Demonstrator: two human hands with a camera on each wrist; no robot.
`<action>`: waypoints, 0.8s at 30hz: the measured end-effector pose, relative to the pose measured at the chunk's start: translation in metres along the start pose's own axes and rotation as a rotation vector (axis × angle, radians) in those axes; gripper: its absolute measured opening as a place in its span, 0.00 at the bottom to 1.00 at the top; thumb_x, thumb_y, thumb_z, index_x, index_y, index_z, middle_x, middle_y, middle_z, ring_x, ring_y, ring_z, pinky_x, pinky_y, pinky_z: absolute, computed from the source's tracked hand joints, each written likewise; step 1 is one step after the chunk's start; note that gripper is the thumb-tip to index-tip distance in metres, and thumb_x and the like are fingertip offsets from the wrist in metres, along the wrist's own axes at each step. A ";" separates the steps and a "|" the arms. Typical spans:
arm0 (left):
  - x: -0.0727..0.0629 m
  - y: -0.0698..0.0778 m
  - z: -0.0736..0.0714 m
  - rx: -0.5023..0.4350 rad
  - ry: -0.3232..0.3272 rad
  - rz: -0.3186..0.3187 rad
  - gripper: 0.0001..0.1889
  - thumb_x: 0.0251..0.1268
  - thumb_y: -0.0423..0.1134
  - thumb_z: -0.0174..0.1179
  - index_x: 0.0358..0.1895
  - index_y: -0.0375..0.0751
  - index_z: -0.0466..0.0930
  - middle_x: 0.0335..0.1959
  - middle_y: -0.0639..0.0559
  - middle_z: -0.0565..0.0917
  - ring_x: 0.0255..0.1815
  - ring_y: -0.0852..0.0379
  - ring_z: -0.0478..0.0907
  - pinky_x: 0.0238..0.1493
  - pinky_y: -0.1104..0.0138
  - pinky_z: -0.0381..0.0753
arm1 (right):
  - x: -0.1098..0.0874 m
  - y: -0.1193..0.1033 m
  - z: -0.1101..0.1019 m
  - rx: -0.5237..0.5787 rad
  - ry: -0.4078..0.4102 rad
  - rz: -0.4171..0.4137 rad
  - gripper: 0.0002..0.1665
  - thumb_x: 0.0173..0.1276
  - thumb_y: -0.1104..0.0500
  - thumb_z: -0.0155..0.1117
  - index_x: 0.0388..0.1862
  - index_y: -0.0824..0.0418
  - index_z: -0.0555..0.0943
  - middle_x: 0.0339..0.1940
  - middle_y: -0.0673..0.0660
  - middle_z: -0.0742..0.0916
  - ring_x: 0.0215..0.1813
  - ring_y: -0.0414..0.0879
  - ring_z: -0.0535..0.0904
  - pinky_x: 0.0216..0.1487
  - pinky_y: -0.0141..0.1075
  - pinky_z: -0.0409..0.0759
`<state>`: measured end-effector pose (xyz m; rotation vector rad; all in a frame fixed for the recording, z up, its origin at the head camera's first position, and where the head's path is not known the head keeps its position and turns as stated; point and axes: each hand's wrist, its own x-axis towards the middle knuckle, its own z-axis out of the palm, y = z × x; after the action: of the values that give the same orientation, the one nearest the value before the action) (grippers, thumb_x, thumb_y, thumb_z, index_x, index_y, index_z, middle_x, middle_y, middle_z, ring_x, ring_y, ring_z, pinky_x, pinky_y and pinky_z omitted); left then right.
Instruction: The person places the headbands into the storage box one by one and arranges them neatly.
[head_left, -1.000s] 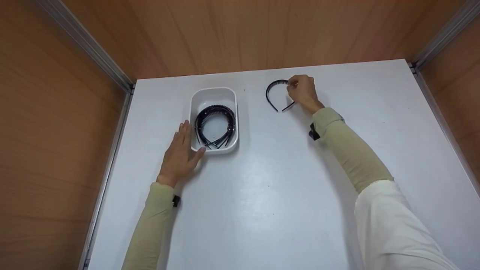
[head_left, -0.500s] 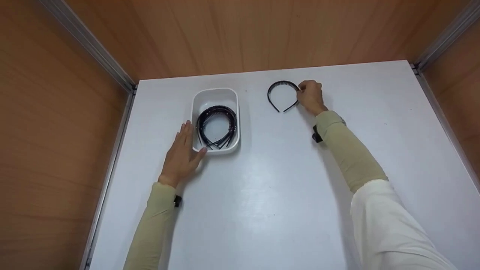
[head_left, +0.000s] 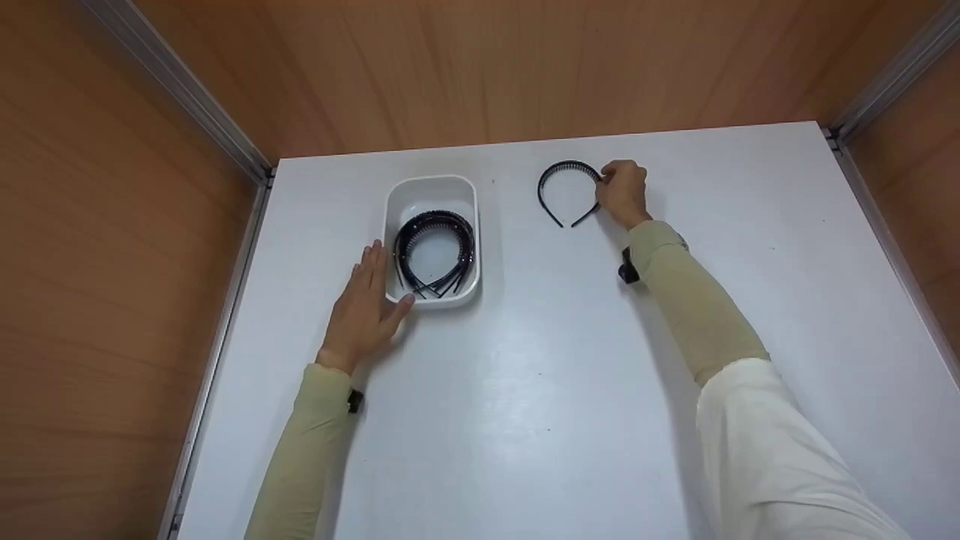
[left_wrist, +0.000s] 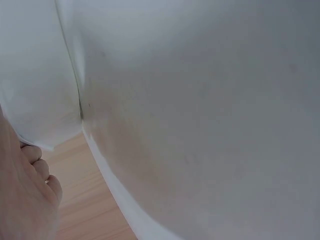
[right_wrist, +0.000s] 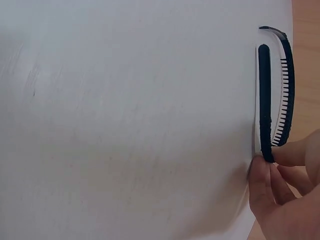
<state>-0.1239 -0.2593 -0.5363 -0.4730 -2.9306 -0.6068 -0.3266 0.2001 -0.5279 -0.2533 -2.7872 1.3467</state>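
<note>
Near the back of the table lies a black toothed headband (head_left: 550,168), its two ends toward me. My right hand (head_left: 624,192) pinches its right side between thumb and fingers; the right wrist view shows the fingertips on the headband (right_wrist: 265,90) up close. My left hand (head_left: 358,315) rests with straight fingers along the left side of a white plastic tub (head_left: 478,225), thumb at its front corner. Inside the tub lie several black headbands (head_left: 409,232), stacked in a ring. The left wrist view catches part of my left hand (left_wrist: 27,195) beside the tub's white wall (left_wrist: 40,75).
The white tabletop (head_left: 510,420) ends at a wooden panel (head_left: 480,75) along the back. More wooden panels with metal rails (head_left: 217,330) stand at the left and right.
My right hand has slid slightly right along the headband, from its top toward its right side, uncovering more of it. My left hand and the tub hold their places.
</note>
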 end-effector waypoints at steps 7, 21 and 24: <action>0.000 -0.003 0.000 0.002 -0.001 -0.004 0.48 0.82 0.62 0.51 0.88 0.35 0.42 0.91 0.42 0.44 0.91 0.44 0.40 0.91 0.52 0.44 | -0.001 -0.007 -0.003 0.043 -0.024 0.079 0.22 0.68 0.70 0.58 0.58 0.72 0.86 0.55 0.67 0.87 0.53 0.51 0.80 0.41 0.30 0.81; 0.000 -0.002 0.002 0.010 0.008 -0.004 0.48 0.82 0.63 0.51 0.88 0.34 0.43 0.90 0.42 0.45 0.91 0.43 0.41 0.91 0.51 0.45 | 0.000 -0.011 -0.020 0.204 -0.145 0.310 0.22 0.71 0.66 0.68 0.63 0.66 0.86 0.54 0.58 0.85 0.43 0.42 0.86 0.51 0.34 0.91; 0.001 -0.002 0.002 0.008 0.020 0.004 0.48 0.81 0.63 0.51 0.88 0.34 0.44 0.90 0.40 0.46 0.91 0.42 0.42 0.90 0.50 0.46 | 0.000 -0.010 -0.022 0.243 -0.153 0.337 0.21 0.72 0.66 0.69 0.63 0.65 0.86 0.52 0.55 0.85 0.43 0.41 0.87 0.53 0.34 0.91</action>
<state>-0.1255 -0.2600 -0.5392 -0.4696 -2.9118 -0.5951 -0.3252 0.2104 -0.5063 -0.6588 -2.7492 1.8308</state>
